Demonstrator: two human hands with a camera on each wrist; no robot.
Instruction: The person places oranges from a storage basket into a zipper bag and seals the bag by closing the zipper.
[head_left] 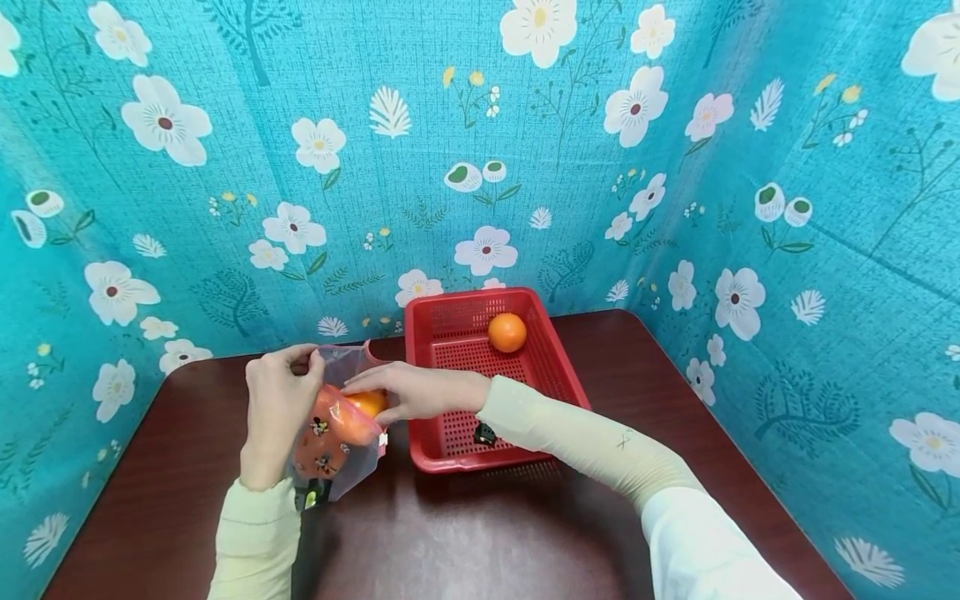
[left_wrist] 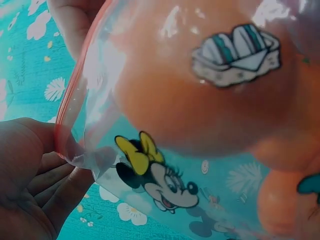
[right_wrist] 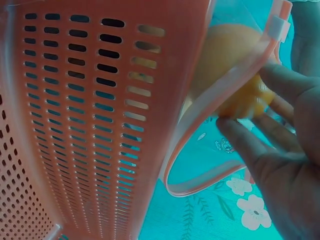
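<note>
A clear zip bag [head_left: 351,477] with a pink zip edge and cartoon prints stands left of the basket, its mouth open. My left hand [head_left: 279,404] pinches the bag's rim at its far left corner; the left wrist view shows thumb and fingers on the pink strip. Inside the bag are several oranges [left_wrist: 165,100], seen through the film. My right hand [head_left: 420,392] holds an orange [head_left: 370,402] at the bag's mouth. In the right wrist view, the thumb and fingers are around that orange [right_wrist: 245,102], partly behind the zip strip [right_wrist: 220,82].
A red perforated basket [head_left: 414,350] stands right of the bag, under my right forearm, with one orange [head_left: 507,332] in its far right part. Both are on a dark brown table [head_left: 465,533]. Blue flowered cloth [head_left: 420,208] hangs behind and along the sides.
</note>
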